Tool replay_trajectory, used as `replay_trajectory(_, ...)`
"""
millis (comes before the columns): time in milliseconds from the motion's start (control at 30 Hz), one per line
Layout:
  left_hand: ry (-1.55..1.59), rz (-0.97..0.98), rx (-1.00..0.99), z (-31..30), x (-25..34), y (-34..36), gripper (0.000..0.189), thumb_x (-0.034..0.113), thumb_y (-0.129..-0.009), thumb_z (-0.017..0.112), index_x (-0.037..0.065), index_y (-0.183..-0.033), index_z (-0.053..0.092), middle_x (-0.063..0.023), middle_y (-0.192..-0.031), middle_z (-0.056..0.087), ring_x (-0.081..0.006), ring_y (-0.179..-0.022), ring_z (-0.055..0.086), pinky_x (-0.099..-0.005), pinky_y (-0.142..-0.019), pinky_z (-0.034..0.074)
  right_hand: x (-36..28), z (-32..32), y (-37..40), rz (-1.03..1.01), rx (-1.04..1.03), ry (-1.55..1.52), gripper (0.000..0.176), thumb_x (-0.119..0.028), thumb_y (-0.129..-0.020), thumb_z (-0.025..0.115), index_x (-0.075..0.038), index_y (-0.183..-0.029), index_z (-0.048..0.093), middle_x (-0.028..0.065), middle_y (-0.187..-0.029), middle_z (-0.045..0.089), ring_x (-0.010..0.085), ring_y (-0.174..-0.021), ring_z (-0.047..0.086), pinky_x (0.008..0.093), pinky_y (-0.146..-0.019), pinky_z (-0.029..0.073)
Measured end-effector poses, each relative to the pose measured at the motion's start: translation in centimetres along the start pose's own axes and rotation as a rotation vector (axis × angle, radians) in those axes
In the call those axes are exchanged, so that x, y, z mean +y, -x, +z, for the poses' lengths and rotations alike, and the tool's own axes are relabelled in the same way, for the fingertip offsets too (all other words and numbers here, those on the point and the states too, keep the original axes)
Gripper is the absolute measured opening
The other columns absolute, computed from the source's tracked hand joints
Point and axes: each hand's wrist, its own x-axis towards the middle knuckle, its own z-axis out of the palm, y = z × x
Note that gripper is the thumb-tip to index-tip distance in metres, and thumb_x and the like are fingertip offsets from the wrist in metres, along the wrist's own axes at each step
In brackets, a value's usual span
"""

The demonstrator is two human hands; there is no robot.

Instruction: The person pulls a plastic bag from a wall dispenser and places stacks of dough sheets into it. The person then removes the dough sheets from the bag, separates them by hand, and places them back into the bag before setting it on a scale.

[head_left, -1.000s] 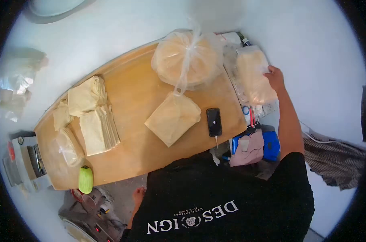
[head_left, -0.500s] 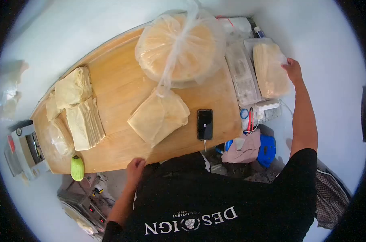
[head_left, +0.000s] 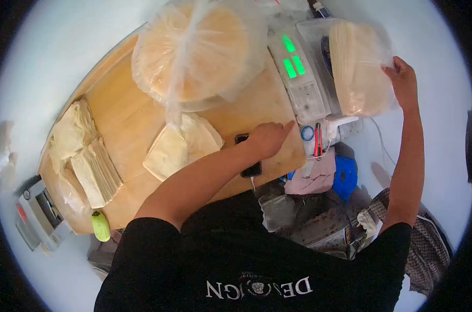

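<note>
- The left hand (head_left: 267,139) is nearest, above the front edge of the table (head_left: 126,119) and over the phone (head_left: 251,169), which it partly hides. Its fingers are loosely curled and hold nothing. The forefinger points at the near corner of the scale (head_left: 304,96), and I cannot tell whether it touches.
- Any key is best pressed with that fingertip alone, lightly. The wrist should stay off the scale and the forearm clear of the phone and its cable.
- The stack (head_left: 181,145) of folded sheets lies left of that hand, out of the way.
- The scale stands at the table's right end. Its display (head_left: 292,54) is lit green, with digits too blurred to read.
- It is worth waiting for a steady figure before trusting it.
- The bag (head_left: 358,73), clear plastic around a pile of pale flat sheets, sits on the far part of the scale and leans to the right. I cannot tell whether its whole weight rests there.
- The right hand (head_left: 405,83) has its fingers closed on the plastic at the bag's outer side.
- I judge a true reading needs the bag settled flat and centred with this grip slackened, since any lift or push would skew it. Loose plastic should not drape onto the table.
- The big bag (head_left: 194,52) of round sheets lies farthest back, just beside the scale, and its plastic seems to brush the scale's left side. Easing the two apart would remove one more source of error.
</note>
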Motion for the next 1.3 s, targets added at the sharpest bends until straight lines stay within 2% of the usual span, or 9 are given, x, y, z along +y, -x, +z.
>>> replay_trajectory(100,-0.056,0.059,0.038,0.8,0.0,-2.5,0.066,0.011,-0.083,0.055,0.006,-0.145,0.034,-0.0195,-0.099,0.064,-0.0376,-0.091,0.064,-0.0487,-0.077,0.053,-1.4,-0.9,1.4,0.063,0.004,0.134,0.028,-0.017,-0.084,0.066,0.0,-0.077,0.045,0.0036,-0.066,0.039,0.0117,-0.062,0.035,0.0288,-0.057,0.035)
replay_trajectory(167,-0.17,0.058,0.029,1.1,0.0,-3.7,0.069,0.01,-0.083,0.056,0.006,-0.147,0.03,-0.0179,-0.101,0.064,-0.0345,-0.092,0.064,-0.0464,-0.076,0.054,-1.9,-1.0,2.4,0.092,0.016,-0.024,0.024,-0.018,-0.084,0.066,0.0,-0.079,0.051,0.0029,-0.066,0.045,0.0105,-0.062,0.04,0.0281,-0.059,0.038)
replay_trajectory(267,-0.236,0.119,0.076,2.2,-0.4,-4.8,0.071,0.009,-0.083,0.056,0.006,-0.148,0.027,-0.016,-0.1,0.064,-0.0314,-0.092,0.063,-0.0442,-0.075,0.054,-2.6,-1.3,3.5,0.11,0.013,0.022,0.021,-0.018,-0.084,0.066,0.0,-0.082,0.055,0.0023,-0.066,0.05,0.0098,-0.063,0.044,0.0277,-0.06,0.04)
replay_trajectory(500,-0.279,0.123,0.036,3.8,-0.4,-6.8,0.076,0.008,-0.084,0.055,0.007,-0.151,0.021,-0.0152,-0.095,0.063,-0.0306,-0.088,0.063,-0.0438,-0.073,0.055,-2.6,-1.5,5.3,0.157,0.029,0.085,0.022,-0.018,-0.085,0.066,0.0,-0.082,0.054,0.0026,-0.066,0.05,0.0099,-0.062,0.043,0.0278,-0.059,0.04)
replay_trajectory(667,-0.21,0.088,0.034,3.5,-0.6,-7.8,0.078,0.007,-0.085,0.052,0.012,-0.153,0.014,-0.0178,-0.093,0.063,-0.0331,-0.086,0.063,-0.0464,-0.073,0.054,-3.1,-1.6,6.7,0.187,0.099,-0.016,0.022,-0.019,-0.085,0.067,0.001,-0.086,0.058,0.0033,-0.068,0.054,0.01,-0.062,0.047,0.0277,-0.06,0.041)
replay_trajectory(800,-0.192,0.121,0.072,3.8,-1.3,-8.8,0.075,0.007,-0.086,0.05,0.013,-0.153,0.015,-0.0189,-0.092,0.063,-0.0339,-0.086,0.063,-0.0473,-0.072,0.054,-3.5,-2.5,7.2,0.196,0.082,0.062,0.021,-0.018,-0.085,0.066,0.002,-0.091,0.061,0.004,-0.071,0.058,0.0102,-0.064,0.05,0.0271,-0.061,0.042)
replay_trajectory(1000,-0.167,0.09,0.063,3.1,-1.1,-9.0,0.073,0.007,-0.086,0.049,0.014,-0.152,0.018,-0.0187,-0.094,0.064,-0.0356,-0.087,0.064,-0.049,-0.072,0.053,-4.2,-3.0,8.1,0.197,0.063,0.066,0.02,-0.016,-0.085,0.066,0.002,-0.086,0.058,0.0026,-0.069,0.055,0.0097,-0.064,0.047,0.0263,-0.061,0.041)
replay_trajectory(1067,-0.161,0.037,-0.092,2.1,-0.9,-8.6,0.061,0.01,-0.087,0.048,0.012,-0.146,0.034,-0.0168,-0.101,0.065,-0.0309,-0.093,0.064,-0.0456,-0.071,0.053,-4.1,-3.4,7.9,0.261,0.015,0.153,0.019,-0.016,-0.085,0.068,0.001,-0.084,0.059,0.0022,-0.069,0.054,0.0092,-0.064,0.046,0.0258,-0.06,0.04)
replay_trajectory(1300,0.03,0.075,0.038,4.3,-2.0,-0.9,0.059,0.005,-0.084,0.049,0.005,-0.143,0.037,-0.0206,-0.101,0.063,-0.0355,-0.095,0.063,-0.0461,-0.079,0.052,-4.4,-2.4,7.5,0.227,0.046,-0.038,0.017,-0.015,-0.084,0.069,0.0,-0.084,0.06,0.0001,-0.069,0.053,0.008,-0.063,0.044,0.0257,-0.059,0.039)
